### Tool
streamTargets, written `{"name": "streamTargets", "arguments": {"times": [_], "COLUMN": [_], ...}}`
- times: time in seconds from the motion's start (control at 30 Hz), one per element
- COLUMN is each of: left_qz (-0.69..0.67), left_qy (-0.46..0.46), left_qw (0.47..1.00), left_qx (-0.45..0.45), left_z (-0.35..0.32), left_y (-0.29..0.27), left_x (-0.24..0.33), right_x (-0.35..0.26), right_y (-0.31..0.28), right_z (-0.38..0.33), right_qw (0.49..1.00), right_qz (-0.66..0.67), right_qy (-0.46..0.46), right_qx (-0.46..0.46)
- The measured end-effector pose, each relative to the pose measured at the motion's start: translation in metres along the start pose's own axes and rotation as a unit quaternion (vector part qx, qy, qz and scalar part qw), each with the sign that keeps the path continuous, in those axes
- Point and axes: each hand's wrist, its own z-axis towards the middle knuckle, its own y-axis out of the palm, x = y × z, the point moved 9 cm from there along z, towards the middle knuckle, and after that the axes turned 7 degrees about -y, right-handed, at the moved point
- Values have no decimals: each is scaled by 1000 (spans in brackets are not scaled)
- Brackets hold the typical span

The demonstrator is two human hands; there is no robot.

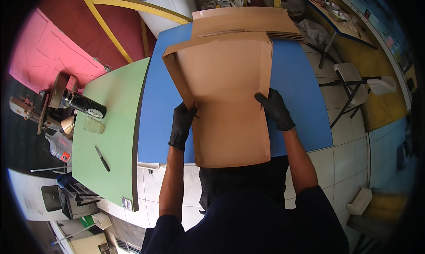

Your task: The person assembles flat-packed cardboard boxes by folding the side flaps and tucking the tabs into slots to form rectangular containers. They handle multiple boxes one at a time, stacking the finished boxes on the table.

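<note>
A brown cardboard box (230,134), its lid folded up and away from me, is held over the near part of the blue table (292,77). My left hand (181,123), in a black glove, grips the box's left side at the fold between base and lid. On the opposite side my right hand (276,108), gloved the same way, pinches the right wall with the thumb inside. The box's inside is bare. Behind it a stack of flat cardboard sheets (248,20) lies at the table's far edge.
To the left, a green table (115,116) carries a knife (102,158), a clear glass (93,124) and a black cylindrical flask (86,104). A folding chair (352,83) stands on the tiled floor at right. Yellow metal bars (141,5) rise behind the blue table.
</note>
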Motion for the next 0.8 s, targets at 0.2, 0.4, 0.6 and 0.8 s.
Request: {"name": "streamTargets", "arguments": {"times": [0.2,0.4,0.6,0.8], "left_qz": [158,33,83,28], "left_qy": [209,27,-104,-32], "left_qw": [925,992,974,967], "left_qx": [274,-118,-183,-249], "left_z": [-92,-33,35,38], "left_y": [-7,138,189,195], "left_x": [54,36,14,20], "right_x": [5,-7,2,12], "right_y": [-18,12,22,11], "right_z": [-6,6,4,2], "right_qw": [990,990,993,982], "right_qz": [-73,-77,102,158], "right_qy": [-84,-107,-57,-61], "right_qx": [85,58,-14,-82]}}
